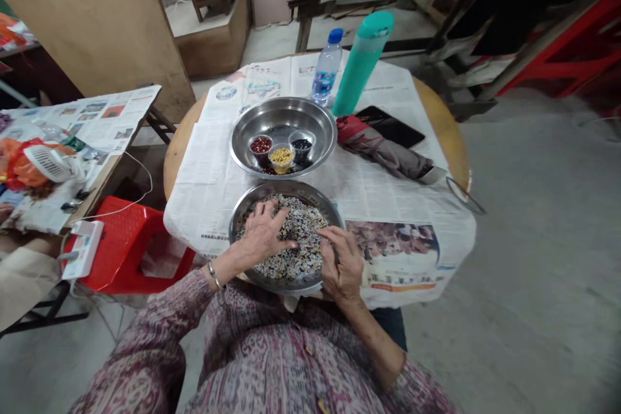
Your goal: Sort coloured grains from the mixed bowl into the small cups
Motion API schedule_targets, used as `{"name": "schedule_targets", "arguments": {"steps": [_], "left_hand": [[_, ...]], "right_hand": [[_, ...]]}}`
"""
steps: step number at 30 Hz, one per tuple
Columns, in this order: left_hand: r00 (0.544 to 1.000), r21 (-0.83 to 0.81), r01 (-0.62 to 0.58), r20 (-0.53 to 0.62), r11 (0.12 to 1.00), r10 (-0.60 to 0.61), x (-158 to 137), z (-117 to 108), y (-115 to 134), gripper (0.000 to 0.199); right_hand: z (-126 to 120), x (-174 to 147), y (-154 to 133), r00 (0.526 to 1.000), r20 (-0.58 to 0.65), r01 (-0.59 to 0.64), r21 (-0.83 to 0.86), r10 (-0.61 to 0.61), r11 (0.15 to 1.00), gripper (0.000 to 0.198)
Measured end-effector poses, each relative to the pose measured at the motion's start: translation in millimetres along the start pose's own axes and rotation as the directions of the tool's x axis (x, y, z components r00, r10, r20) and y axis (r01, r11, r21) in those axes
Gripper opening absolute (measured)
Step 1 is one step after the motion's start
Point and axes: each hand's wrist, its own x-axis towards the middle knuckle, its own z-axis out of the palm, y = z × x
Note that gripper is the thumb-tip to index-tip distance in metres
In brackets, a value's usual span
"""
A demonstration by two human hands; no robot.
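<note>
A metal bowl (pixel 237 207) near the table's front edge holds a mix of white, yellow and dark grains (pixel 306 233). My left hand (pixel 264 233) lies spread on the grains at the left of this bowl, its thumb and fingers apart. Over the bowl's right side, my right hand (pixel 343 262) is curled with thumb and fingers drawn together; anything between them is too small to make out. Just beyond, a second metal bowl (pixel 281 118) holds three clear cups: one with red beans (pixel 261 145), one with yellow grains (pixel 281 156), one with black beans (pixel 301 144).
Newspaper (pixel 204 174) covers the round table. Behind the bowls stand a water bottle (pixel 327 68) and a green flask (pixel 363 63). A folded umbrella (pixel 383 147) and a dark phone (pixel 391 126) lie at right. A red stool (pixel 121 249) and another person's leg (pixel 24 278) are at left.
</note>
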Motion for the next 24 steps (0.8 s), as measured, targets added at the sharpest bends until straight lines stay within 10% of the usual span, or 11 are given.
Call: {"name": "schedule_targets", "arguments": {"steps": [4, 9, 17, 24], "left_hand": [[0.99, 0.01, -0.142, 0.013, 0.99, 0.142, 8, 11, 21, 0.075], [0.929, 0.032, -0.363, 0.095, 0.931, 0.358, 15, 11, 21, 0.017], [0.989, 0.094, -0.119, -0.078, 0.988, 0.126, -7, -14, -7, 0.012], [0.941, -0.027, -0.244, -0.248, 0.969, 0.23, 20, -39, -7, 0.024]], "right_hand": [[1, 0, 0, 1.0, -0.003, 0.0, -0.007, 0.0, 1.0, 0.024], [1, 0, 0, 1.0, -0.004, 0.009, -0.012, -0.009, 1.0, 0.025], [1, -1, 1, 1.0, -0.008, -0.002, 0.001, 0.002, 1.0, 0.025], [2, 0, 1, 1.0, -0.005, 0.005, -0.009, -0.005, 1.0, 0.024]]}}
